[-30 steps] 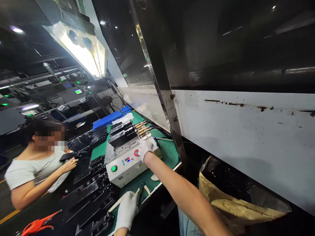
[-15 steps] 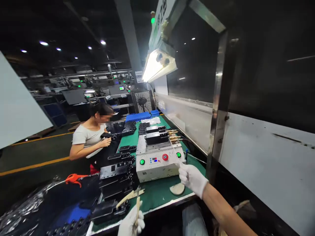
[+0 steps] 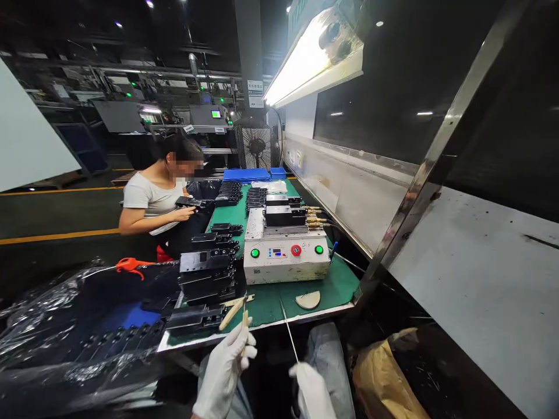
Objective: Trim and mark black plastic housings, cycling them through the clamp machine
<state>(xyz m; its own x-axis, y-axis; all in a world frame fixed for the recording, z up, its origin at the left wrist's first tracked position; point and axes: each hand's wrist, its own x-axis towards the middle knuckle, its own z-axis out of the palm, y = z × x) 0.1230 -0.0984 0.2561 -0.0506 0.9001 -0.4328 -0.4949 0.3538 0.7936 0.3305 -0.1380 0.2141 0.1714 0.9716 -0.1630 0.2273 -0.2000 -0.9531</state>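
My left hand, in a white glove, is closed around a slim tool with a light handle, its tip pointing up near the table's front edge. In my right hand, also gloved, is a long thin rod that slants up and left. Both hands are in front of the green table. Beyond them stands a white control box with green and red buttons and a black part on top. A pale tool and a whitish half-round piece lie on the green surface.
Black parts are stacked along the table's left side. An orange air gun lies at the left, where a person sits holding a black part. A metal post rises on the right, and a brown bag stands below.
My right hand has moved from beside the control box down and left, in front of the table, still holding the rod. The camera view has tilted down.
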